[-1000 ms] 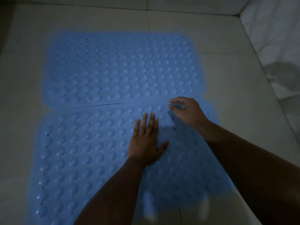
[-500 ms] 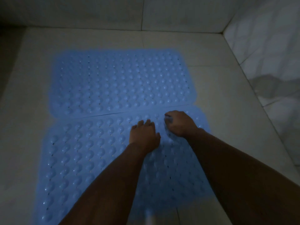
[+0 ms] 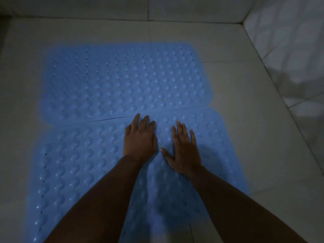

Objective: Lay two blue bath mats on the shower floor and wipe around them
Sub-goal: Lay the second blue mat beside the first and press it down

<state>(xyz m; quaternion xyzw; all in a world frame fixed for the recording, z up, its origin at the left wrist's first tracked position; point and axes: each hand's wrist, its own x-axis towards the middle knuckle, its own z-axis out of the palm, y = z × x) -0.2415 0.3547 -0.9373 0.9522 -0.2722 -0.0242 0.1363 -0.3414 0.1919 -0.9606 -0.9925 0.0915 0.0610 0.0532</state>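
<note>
both mats down on shower floor [image 3: 245,88]: far mat [image 3: 122,81] flat, near mat [image 3: 78,163] butted against its near edge. left hand [image 3: 140,139] and right hand [image 3: 184,148] lay flat on near mat, fingers spread, holding nothing. laying looked nearly done; wiping not begun, no cloth seen.

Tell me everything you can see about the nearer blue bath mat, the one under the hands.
The nearer bath mat is light blue and looks like soft rubber or plastic, covered in rows of rounded bumps with small drain holes between them. It has rounded corners and lies flat on the pale tiled shower floor. Its far edge meets the second mat along a thin seam. The left hand and right hand both rest on it palm down, fingers spread. Its near end runs out of view.
</note>
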